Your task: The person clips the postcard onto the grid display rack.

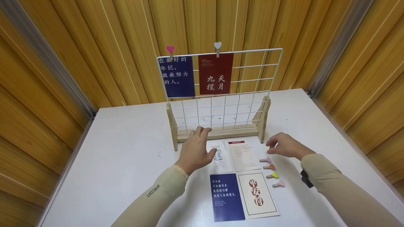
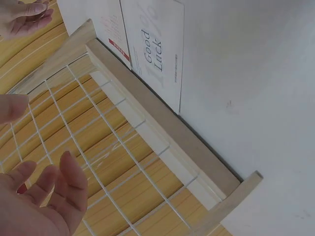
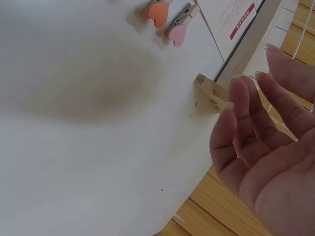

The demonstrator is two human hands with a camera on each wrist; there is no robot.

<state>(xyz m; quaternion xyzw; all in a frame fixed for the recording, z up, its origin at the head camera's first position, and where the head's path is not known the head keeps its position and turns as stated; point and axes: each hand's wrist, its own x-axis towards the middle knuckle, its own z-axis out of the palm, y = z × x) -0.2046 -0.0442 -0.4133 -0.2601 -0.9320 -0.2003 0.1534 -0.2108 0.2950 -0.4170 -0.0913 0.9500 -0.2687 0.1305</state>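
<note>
My left hand (image 1: 196,153) hovers with relaxed, spread fingers in front of the wire grid (image 1: 252,51), just left of the Good Luck card (image 1: 226,166). Nothing is in it. Over the table by the rack's right foot, my right hand (image 1: 288,145) has loosely bent fingers; the right wrist view shows nothing between them. Nearest to it lies a pink heart clothespin (image 1: 267,160), followed by an orange one (image 1: 270,167), a yellow one (image 1: 273,175) and another pink one (image 1: 279,183). A blue card (image 1: 180,90) and a red card (image 1: 216,67) hang from the grid's top wire.
A pink clip (image 1: 170,49) and a white clip (image 1: 217,46) hold the hanging cards. Wooden feet and a base bar (image 1: 221,134) support the grid. Also on the white table lie a red-banded card (image 1: 245,157), a blue card (image 1: 227,208) and a cream card (image 1: 270,205).
</note>
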